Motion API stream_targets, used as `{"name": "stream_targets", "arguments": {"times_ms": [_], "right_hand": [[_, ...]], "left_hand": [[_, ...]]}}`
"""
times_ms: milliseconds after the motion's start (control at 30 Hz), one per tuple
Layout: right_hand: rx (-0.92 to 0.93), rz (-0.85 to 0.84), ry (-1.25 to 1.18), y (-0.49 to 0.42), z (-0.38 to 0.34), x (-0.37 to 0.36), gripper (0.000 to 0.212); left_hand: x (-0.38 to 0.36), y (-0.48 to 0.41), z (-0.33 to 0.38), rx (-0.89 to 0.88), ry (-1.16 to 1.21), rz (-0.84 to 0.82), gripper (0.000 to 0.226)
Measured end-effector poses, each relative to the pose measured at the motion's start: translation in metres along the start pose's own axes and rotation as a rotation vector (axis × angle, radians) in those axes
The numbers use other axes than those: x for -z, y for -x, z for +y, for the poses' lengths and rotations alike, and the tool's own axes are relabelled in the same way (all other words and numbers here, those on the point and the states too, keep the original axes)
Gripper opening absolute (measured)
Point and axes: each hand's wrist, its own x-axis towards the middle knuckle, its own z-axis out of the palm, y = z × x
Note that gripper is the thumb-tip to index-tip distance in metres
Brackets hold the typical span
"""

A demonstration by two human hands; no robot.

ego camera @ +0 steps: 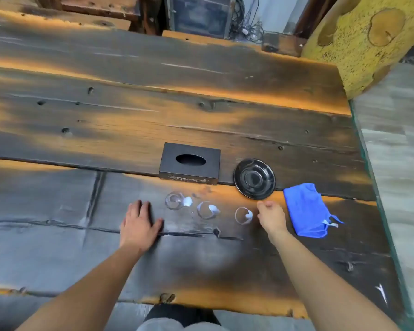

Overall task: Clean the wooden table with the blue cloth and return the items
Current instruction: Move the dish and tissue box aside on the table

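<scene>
Wiping not started, I judge. Left hand (139, 223) flat, open on dark wooden table (129, 130); right hand (270, 215) loosely curled, empty, beside folded blue cloth (305, 209) near right edge. Next: grasp it.

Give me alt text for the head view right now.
Two bare hands over a dark wooden table: left hand flat, right hand loosely curled beside three small clear glasses. Behind sit a black tissue box and black saucer; a blue cloth lies right.
</scene>
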Motion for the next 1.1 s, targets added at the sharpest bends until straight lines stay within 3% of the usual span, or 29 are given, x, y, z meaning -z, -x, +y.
{"name": "stream_targets", "arguments": {"times_ms": [100, 367, 567, 900, 1100], "right_hand": [[-0.126, 0.025, -0.177, -0.028, -0.006, -0.009, 0.032], [-0.384, 0.081, -0.589, -0.04, -0.021, -0.023, 0.007], [-0.485, 0.069, -0.748, -0.047, -0.019, -0.022, 0.036], [-0.376, 0.156, -0.797, -0.077, -0.019, -0.015, 0.03], [-0.329, 0.223, -0.84, -0.124, -0.044, 0.02, 0.008]], "left_hand": [[-0.006, -0.009, -0.001, -0.004, -0.106, -0.05, 0.085], [-0.023, -0.008, -0.018, -0.09, -0.103, 0.039, 0.09], [-0.03, -0.007, -0.019, -0.101, -0.161, 0.084, 0.088], [-0.038, -0.008, -0.018, -0.063, -0.199, 0.139, 0.086], [-0.047, -0.009, -0.008, -0.001, -0.16, 0.187, 0.085]]}}
